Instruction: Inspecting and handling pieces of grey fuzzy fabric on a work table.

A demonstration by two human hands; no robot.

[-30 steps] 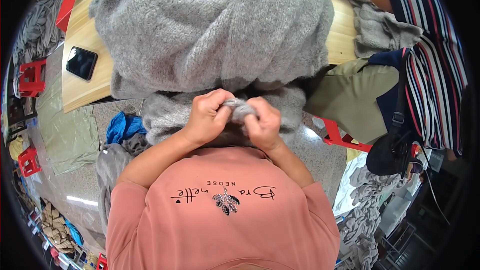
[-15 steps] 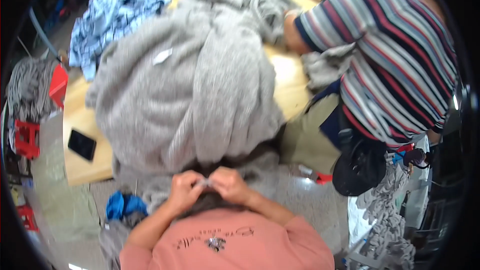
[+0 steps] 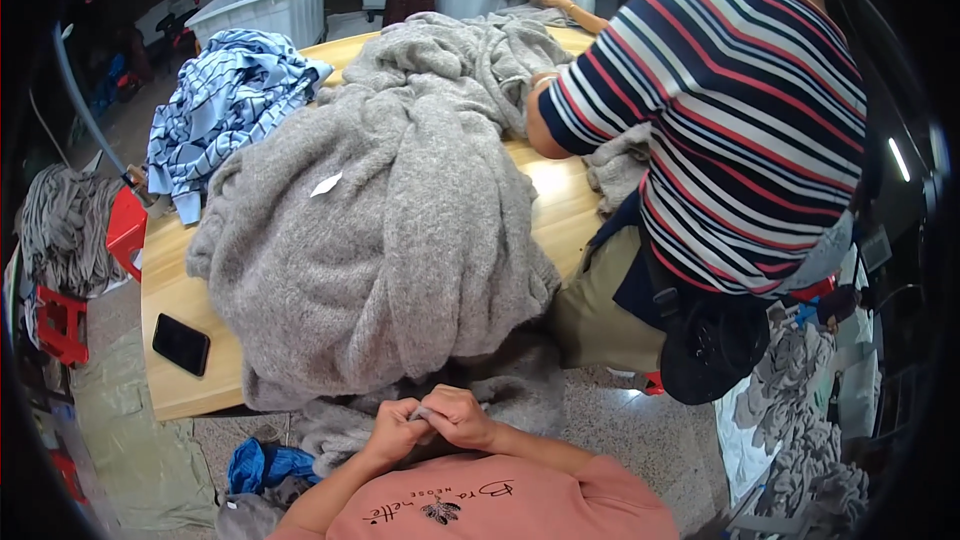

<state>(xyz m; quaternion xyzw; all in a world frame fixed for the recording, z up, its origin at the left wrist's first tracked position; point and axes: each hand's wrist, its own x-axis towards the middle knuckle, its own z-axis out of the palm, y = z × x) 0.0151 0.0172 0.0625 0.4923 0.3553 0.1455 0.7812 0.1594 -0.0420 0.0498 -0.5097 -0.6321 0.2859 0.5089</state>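
Note:
My left hand (image 3: 397, 426) and my right hand (image 3: 458, 416) are close together at the front edge of the table, before my chest. Both are closed, fingertips pinching a small bit of grey knit fabric (image 3: 422, 413) between them. More of the grey knit (image 3: 335, 430) hangs below the table edge around my hands; how it joins the pinched part is hidden. Just beyond, a large heap of fuzzy grey knit fabric (image 3: 370, 230) covers most of the table, with a small white label (image 3: 326, 185) on it.
On the wooden table (image 3: 180, 280) lie a black phone (image 3: 181, 345) and a blue checked cloth pile (image 3: 225, 105). A co-worker in a striped shirt (image 3: 740, 130) stands close on the right, reaching into the heap. White bins (image 3: 270, 5) stand behind; red stools (image 3: 62, 325) are left.
The head view has shifted, so the table and heap sit lower in the picture and the bins behind show. My hands keep pinching the fabric, the right one now slightly over the left.

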